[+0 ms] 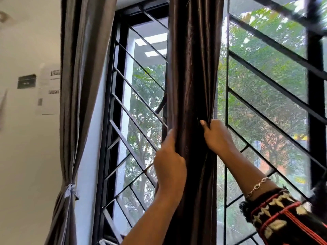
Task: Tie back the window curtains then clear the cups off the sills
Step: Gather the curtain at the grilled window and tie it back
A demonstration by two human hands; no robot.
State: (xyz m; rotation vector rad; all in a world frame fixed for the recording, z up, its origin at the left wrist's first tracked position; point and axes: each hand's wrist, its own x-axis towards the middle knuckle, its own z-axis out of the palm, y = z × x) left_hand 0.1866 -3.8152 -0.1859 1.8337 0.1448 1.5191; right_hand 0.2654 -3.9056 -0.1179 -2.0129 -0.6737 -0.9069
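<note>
Clutching dark curtain (192,68): left grip (169,161), right grip (217,137)

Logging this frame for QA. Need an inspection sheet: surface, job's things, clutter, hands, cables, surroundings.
Surface: nothing seen.
Job's things: brown curtain hangs bunched mid-window, no tie seen on it; grey curtain at the left is tied back with a white tie; cups, nothing seen.
Clutter: nothing seen.
Hands: left hand and right hand both grip the brown curtain, one at each edge.
Cables: nothing seen.
Surroundings: black window grille, trees outside, papers on the wall, bracelet on the right wrist.
</note>
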